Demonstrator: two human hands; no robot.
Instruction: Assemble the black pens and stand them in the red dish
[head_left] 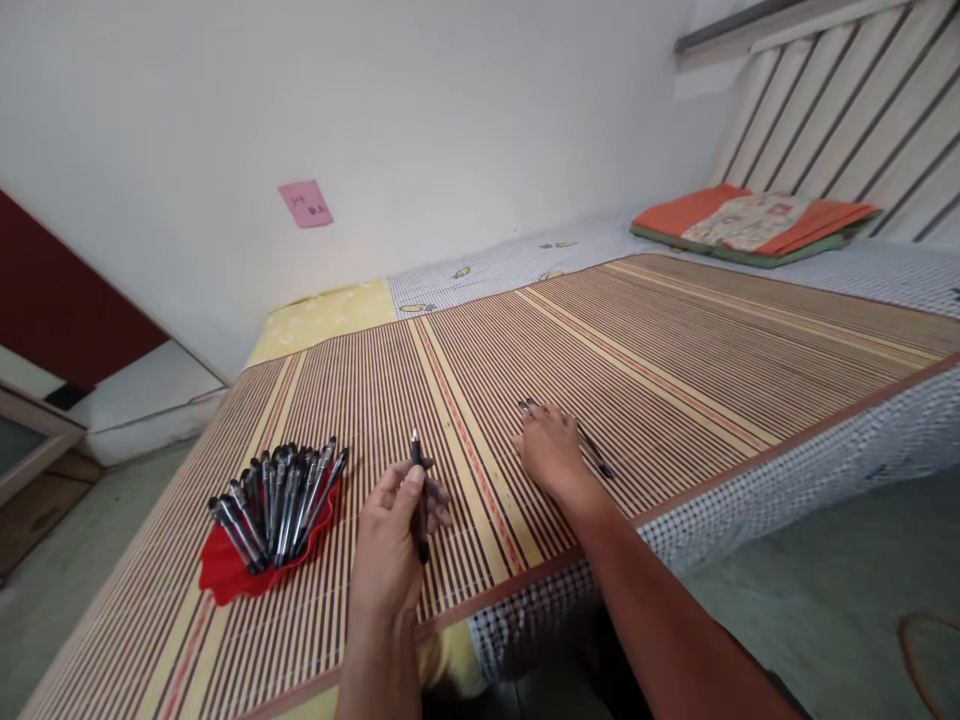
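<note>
My left hand (390,540) is closed around a black pen (418,495), held upright with its tip pointing up, just above the striped bamboo mat (675,370). My right hand (551,450) rests on the mat with its fingers curled over a dark pen-like piece (596,455) lying there; a small dark tip (525,406) shows at its fingertips. Whether it grips the piece or only touches it is hidden. A red tray (225,575) with several black pens (281,500) lies left of my left hand.
The mat covers a bed with a checkered sheet (787,480) at its near edge. A folded orange and patterned cloth (750,222) lies at the far right by a slatted headboard (847,110). A pink note (306,203) is stuck on the white wall.
</note>
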